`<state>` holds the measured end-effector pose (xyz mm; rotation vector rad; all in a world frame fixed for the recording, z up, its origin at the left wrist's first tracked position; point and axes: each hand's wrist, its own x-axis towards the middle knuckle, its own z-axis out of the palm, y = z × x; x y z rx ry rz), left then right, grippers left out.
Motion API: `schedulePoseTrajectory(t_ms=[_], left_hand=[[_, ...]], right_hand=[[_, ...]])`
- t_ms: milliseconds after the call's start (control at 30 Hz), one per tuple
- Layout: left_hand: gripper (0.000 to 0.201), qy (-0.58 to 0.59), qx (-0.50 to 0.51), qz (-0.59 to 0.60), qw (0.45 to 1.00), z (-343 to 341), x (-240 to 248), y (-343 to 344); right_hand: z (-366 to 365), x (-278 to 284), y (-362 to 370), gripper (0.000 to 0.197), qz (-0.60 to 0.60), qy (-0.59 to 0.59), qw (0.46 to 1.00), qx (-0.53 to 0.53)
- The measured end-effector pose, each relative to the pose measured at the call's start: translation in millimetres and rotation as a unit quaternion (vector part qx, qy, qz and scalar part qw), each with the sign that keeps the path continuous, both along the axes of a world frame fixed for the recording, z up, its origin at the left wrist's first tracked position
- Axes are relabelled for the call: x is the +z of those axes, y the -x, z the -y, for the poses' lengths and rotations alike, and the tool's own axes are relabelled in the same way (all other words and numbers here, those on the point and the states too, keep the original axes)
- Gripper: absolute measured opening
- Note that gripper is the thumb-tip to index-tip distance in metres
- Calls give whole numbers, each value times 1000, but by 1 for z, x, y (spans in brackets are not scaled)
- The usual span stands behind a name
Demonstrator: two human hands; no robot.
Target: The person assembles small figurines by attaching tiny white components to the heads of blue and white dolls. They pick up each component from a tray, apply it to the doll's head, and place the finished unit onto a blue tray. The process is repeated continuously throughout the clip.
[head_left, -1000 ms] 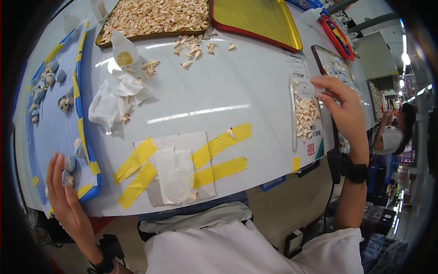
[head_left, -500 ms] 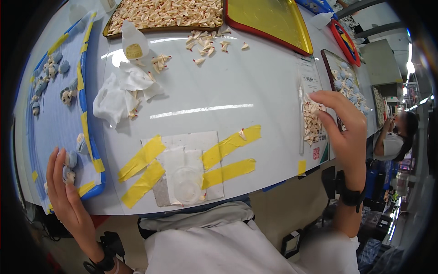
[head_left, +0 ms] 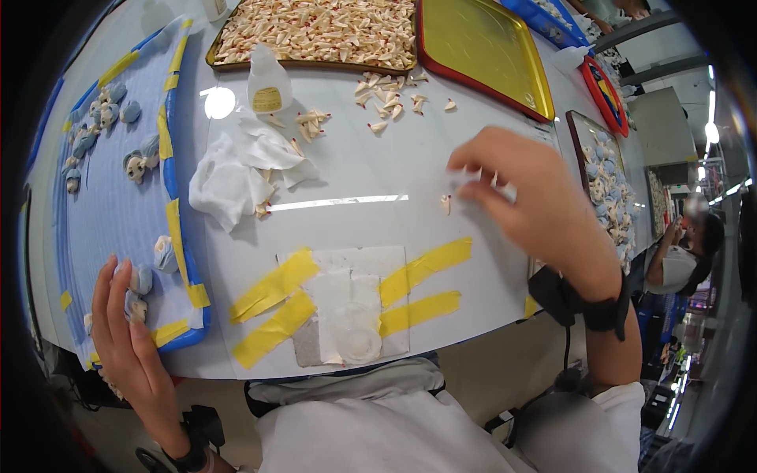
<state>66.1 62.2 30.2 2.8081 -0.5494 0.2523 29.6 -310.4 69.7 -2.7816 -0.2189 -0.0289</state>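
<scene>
My left hand (head_left: 130,339) rests at the near end of a blue-rimmed tray (head_left: 177,236) lined with pale blue cloth. Its fingers are stretched out beside small blue-and-cream doll-head figures (head_left: 136,306), with no grip visible. Over the table's right half, my right hand (head_left: 528,205) has thumb and fingers curled but apart. Near its thumb tip is a small cream pointed piece with a red end (head_left: 447,203). Between us lies a grey board (head_left: 307,340) held by yellow tape strips (head_left: 272,284), with a clear round plastic dish (head_left: 359,344) at its near edge.
A tray heaped with cream pointed pieces (head_left: 315,35) stands at the back, beside a gold tray (head_left: 485,51). A white squeeze bottle (head_left: 269,83) and crumpled white tissue (head_left: 229,177) lie left. A tray of blue-and-cream figures (head_left: 603,169) is right; another person (head_left: 682,248) sits beyond.
My right hand has moved left from the pile of pointed pieces, which its arm now hides. The piece seen over the upper right tape is gone from there; one shows near my thumb.
</scene>
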Motion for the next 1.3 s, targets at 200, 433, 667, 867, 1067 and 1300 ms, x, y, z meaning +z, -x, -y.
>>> schedulePoseTrajectory(t_ms=[200,433,667,867,1067,1300], left_hand=[[42,-5,-2,-11,1000,0,1,-2],[45,1,6,-1,1000,-1,-1,-3],[44,-2,8,-1,1000,-2,0,-2],[43,-12,6,1,1000,1,3,-3],[42,4,9,9,1000,1,2,-3],[43,-9,-5,21,1000,-1,2,-4]], right_hand=[[34,-11,-35,43,47,29,998,1],[23,-15,-46,48,10,0,1000,29],[10,-10,-43,47,9,-47,998,42],[10,-10,-56,43,-22,-56,995,75],[-4,-12,-72,36,17,-65,990,126],[-13,-3,-69,37,-26,-62,990,123]])
